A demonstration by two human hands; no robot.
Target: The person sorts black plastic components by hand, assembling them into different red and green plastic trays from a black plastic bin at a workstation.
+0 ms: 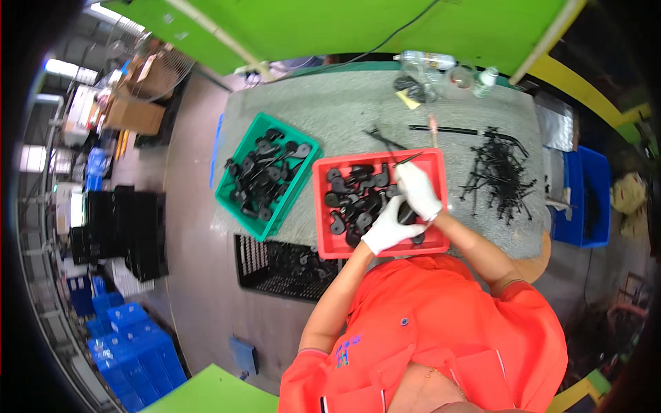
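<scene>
My gloved left hand (pixel 387 228) is closed around a black molded plastic part (pixel 407 215), low over the right half of a red bin (pixel 321 227). Just above and right of it is my gloved right hand (pixel 418 191), fingers curled, its wrist close to the left fingertips. A thin dark stick-like tool (pixel 409 158) shows at the right fingers; its exact kind is too small to tell. Several black rounded plastic parts (pixel 351 199) with short arms fill the red bin beneath both hands.
A green bin (pixel 292 206) of similar black parts stands left on the grey table (pixel 330 96). Thin black trimmings (pixel 499 172) are heaped at right. Bottles (pixel 486 81) stand at the back. Below the table edge is a black crate (pixel 256 275); a blue bin (pixel 597 193) is at right.
</scene>
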